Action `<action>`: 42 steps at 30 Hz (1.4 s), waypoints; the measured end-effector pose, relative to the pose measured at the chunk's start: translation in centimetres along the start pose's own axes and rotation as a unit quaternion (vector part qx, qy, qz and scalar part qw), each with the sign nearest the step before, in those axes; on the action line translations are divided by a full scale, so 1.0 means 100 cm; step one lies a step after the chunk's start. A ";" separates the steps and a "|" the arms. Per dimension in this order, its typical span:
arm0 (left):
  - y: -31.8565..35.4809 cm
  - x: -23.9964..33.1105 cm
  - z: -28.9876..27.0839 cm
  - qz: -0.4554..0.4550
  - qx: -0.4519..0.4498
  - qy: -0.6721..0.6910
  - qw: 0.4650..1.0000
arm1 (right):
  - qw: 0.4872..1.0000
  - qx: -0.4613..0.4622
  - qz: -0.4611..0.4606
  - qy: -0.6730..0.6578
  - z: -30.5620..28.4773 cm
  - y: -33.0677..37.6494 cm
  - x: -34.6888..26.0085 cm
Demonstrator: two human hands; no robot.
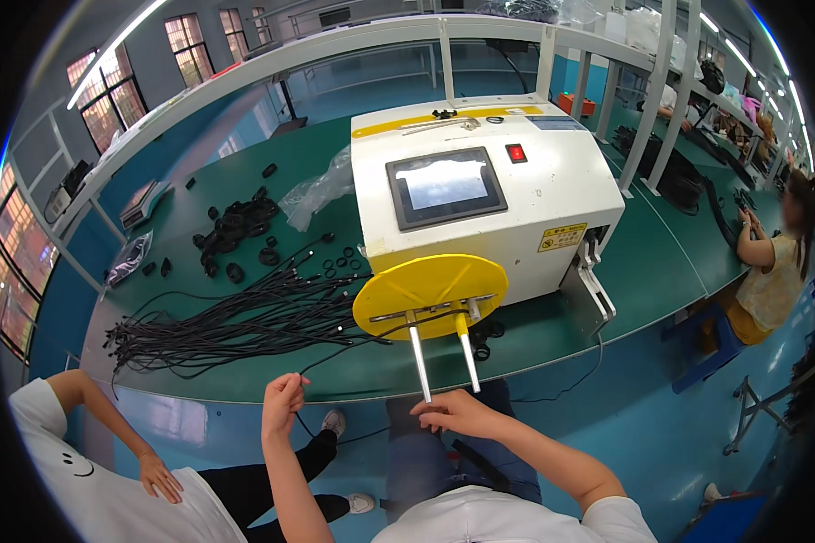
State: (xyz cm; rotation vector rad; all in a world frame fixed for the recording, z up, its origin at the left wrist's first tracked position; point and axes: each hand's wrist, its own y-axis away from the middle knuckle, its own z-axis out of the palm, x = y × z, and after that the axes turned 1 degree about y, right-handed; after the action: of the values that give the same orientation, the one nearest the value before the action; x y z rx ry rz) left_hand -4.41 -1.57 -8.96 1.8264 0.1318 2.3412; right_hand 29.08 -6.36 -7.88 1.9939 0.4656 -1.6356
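Observation:
A black cable (335, 353) runs from my left hand (284, 403) to the yellow disc (426, 281) on the front of a white machine (534, 199). My left hand is closed around this cable, and a loose length hangs below it. Two metal rods (418, 362) stick out from the disc toward me, and the cable passes across them close to the disc. My right hand (457, 414) is just below the rod tips, fingers loosely bent and apart, holding nothing that I can see.
Many black cables (217, 330) lie bundled on the green table (317, 385), left of the machine. Behind them are black plastic parts (235, 226), black rings (342, 261) and a clear bag (321, 190). A person (109, 462) stands at my left; another (779, 271) sits at far right.

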 end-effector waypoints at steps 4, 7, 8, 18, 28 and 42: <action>-0.001 0.003 0.001 0.010 0.006 0.008 1.000 | 1.000 -0.007 0.013 0.002 -0.001 0.002 0.003; -0.002 0.004 0.003 0.009 0.004 0.012 1.000 | 1.000 -0.013 0.024 0.011 -0.003 0.002 0.007; -0.002 0.004 0.005 0.011 0.006 0.013 1.000 | 1.000 -0.012 0.024 0.010 -0.003 0.002 0.008; 0.007 0.061 0.122 0.040 -0.202 -0.195 0.959 | 1.000 0.001 0.009 -0.004 -0.002 0.009 0.016; 0.068 0.060 0.167 0.275 -0.030 -0.431 0.859 | 1.000 -0.016 0.002 -0.010 -0.003 0.029 0.012; 0.050 0.084 0.183 0.324 -0.098 -0.427 0.838 | 0.992 -0.111 -0.034 -0.044 0.010 0.034 -0.007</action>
State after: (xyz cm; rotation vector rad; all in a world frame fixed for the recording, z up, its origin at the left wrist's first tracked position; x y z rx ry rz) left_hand 10.88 -5.51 4.43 2.8786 -0.9253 1.4430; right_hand 30.05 -9.69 -6.71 1.7528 0.6586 -1.6286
